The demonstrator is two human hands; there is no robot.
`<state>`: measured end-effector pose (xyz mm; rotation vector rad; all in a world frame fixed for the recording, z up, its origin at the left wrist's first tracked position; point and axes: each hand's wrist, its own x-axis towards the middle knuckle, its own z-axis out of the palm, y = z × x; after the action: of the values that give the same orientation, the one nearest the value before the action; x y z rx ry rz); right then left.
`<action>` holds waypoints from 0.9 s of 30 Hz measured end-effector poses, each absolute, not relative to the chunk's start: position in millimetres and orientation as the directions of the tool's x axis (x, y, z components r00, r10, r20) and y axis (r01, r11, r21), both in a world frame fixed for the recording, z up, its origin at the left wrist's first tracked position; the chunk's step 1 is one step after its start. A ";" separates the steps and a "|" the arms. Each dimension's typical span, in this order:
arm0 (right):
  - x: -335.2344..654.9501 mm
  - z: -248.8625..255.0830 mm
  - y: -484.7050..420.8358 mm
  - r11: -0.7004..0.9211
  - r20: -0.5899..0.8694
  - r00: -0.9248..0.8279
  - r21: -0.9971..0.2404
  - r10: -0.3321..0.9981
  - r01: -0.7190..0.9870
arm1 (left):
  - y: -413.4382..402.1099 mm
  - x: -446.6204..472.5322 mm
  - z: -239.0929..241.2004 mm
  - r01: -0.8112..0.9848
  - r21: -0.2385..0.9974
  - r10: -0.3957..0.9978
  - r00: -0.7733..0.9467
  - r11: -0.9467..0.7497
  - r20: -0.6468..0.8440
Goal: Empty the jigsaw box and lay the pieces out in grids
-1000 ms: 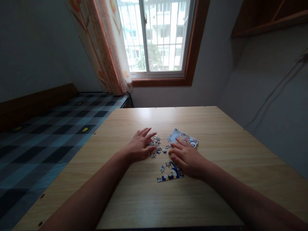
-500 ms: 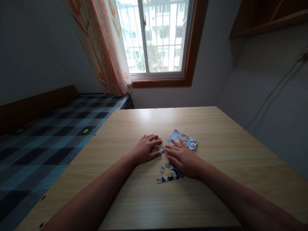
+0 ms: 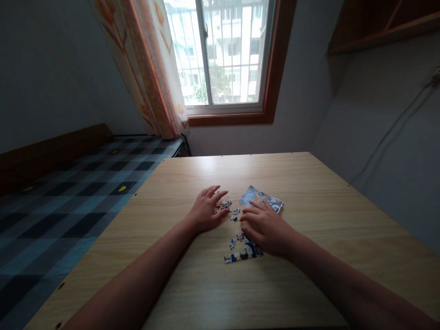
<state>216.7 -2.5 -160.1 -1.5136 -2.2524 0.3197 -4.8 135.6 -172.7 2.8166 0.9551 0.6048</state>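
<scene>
**Pale wood-grain desk point(image 3: 192, 293) below a bright barred window point(image 3: 237, 55)**

The desk spreads out in front of me, smooth and faintly glossy, with daylight glaring off its far end and small dark holes along its edges. The window has a pale sash inside reddish-brown wooden trim, and a cream-and-orange curtain point(image 3: 151, 82) printed with tulips hangs at its left. Beyond the desk's left edge lies a bed point(image 3: 99, 183) under a black, grey and blue checked cover. On the right, a brown wooden shelf point(image 3: 381, 36) juts from the dim wall, and a thin cable point(image 3: 385, 140) trails down toward the desk.

My left grip point(image 3: 208, 211) is wide, fingers fanned and thumb apart, over a heap of small multicoloured jigsaw pieces point(image 3: 225, 205), hiding part of it. My right grip point(image 3: 261, 224) is loosely spread too, its fingers slightly bent; I cannot tell whether anything sits beneath the palm. It blocks part of the joined blue, black and cream puzzle section point(image 3: 243, 256) and overlaps the lower edge of a glossy blue picture sheet point(image 3: 249, 195), which lies askew.

Between my hands sit a few loose knobbed pieces point(image 3: 235, 215), flat on the desk. Two more rest just above the joined section, whose outer edge is straight.
</scene>
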 end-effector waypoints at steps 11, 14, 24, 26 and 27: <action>209.5 -166.7 9.1 0.406 0.118 -0.396 -0.431 0.911 0.806 | 134.9 -2.3 -177.5 0.471 0.237 0.521 0.819 -0.849 0.240; 209.9 -167.2 11.1 0.417 0.115 -0.411 -0.442 0.904 0.794 | 133.2 0.1 -176.3 0.401 0.273 0.475 0.823 -0.874 0.311; 216.1 -173.9 12.9 0.376 0.162 -0.339 -0.390 0.927 0.840 | 132.1 -2.1 -173.9 0.354 0.321 0.461 0.805 -0.878 0.374; 218.9 -174.7 13.2 0.353 0.171 -0.311 -0.359 0.935 0.864 | 131.3 -2.1 -171.8 0.343 0.328 0.455 0.806 -0.880 0.378; 219.7 -175.0 13.3 0.342 0.166 -0.301 -0.348 0.939 0.873 | 130.5 -2.0 -170.5 0.341 0.332 0.456 0.802 -0.880 0.385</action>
<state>219.7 13.3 -175.0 -1.6054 -2.2736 0.2725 -2.0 130.5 -170.5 2.7442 0.6168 0.6780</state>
